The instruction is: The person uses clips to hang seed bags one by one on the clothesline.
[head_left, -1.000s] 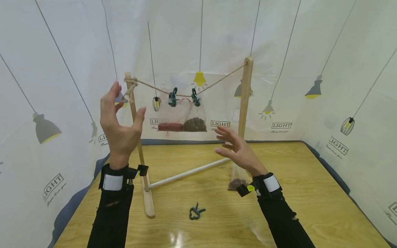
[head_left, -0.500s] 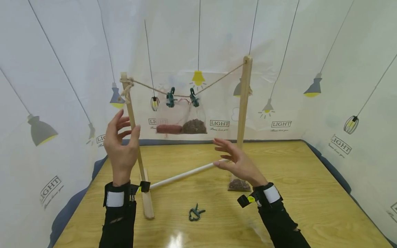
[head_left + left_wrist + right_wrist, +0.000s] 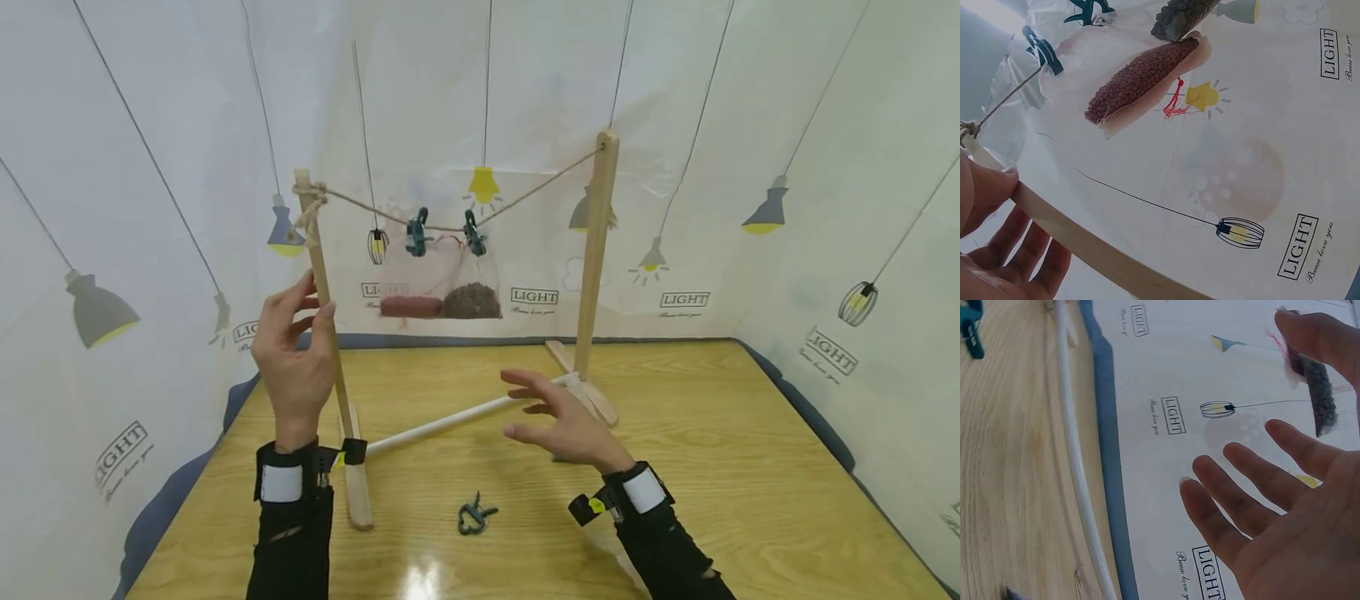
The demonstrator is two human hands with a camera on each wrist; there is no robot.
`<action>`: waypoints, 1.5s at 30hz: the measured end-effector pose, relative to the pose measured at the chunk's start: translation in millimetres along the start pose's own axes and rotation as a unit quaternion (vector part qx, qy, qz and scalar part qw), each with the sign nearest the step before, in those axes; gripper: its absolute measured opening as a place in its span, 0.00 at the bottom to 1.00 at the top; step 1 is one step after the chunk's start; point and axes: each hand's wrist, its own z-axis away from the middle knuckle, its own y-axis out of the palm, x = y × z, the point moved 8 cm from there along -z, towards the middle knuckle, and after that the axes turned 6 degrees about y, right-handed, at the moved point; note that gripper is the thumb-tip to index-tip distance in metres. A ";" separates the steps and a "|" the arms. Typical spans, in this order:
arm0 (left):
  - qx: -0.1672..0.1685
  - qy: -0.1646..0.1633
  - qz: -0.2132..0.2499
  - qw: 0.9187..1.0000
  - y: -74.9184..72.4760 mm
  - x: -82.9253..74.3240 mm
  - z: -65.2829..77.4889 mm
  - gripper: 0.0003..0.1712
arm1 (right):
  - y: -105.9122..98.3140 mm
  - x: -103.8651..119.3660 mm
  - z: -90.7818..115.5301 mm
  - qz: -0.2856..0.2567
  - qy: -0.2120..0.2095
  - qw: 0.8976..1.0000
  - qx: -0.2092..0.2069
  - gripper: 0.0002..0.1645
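My left hand holds the upper part of the left wooden post, thumb on one side and fingers on the other. Twine tied near that post's top sags across to the right wooden post. On the twine, two dark green clips hold clear bags: one with dark red contents, one with dark brown bits. My right hand is in the air with fingers spread, holding nothing; it overlaps the end of the white rod in the head view.
A loose green clip lies on the wooden table in front. Flat wooden feet carry the posts, joined low by the white rod. Behind stands a white backdrop printed with lamps. Another bag is mostly hidden behind my right hand.
My left hand has come down from beside the post's top and closed on the post. My right hand has lowered and shifted slightly left, uncovering the right post's foot.
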 end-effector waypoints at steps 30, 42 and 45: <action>0.012 0.012 -0.007 1.000 5.2 9.2 1.8 0.27 | 78.3 -45.8 3.7 0.180 0.030 0.972 0.150 0.22; 0.016 0.004 -0.013 1.000 5.3 8.7 1.2 0.27 | 90.3 -47.9 1.7 0.222 0.038 0.963 0.151 0.07; 0.017 0.001 -0.014 1.000 5.0 8.0 2.9 0.28 | 92.0 -47.1 3.6 0.229 0.033 0.960 0.155 0.06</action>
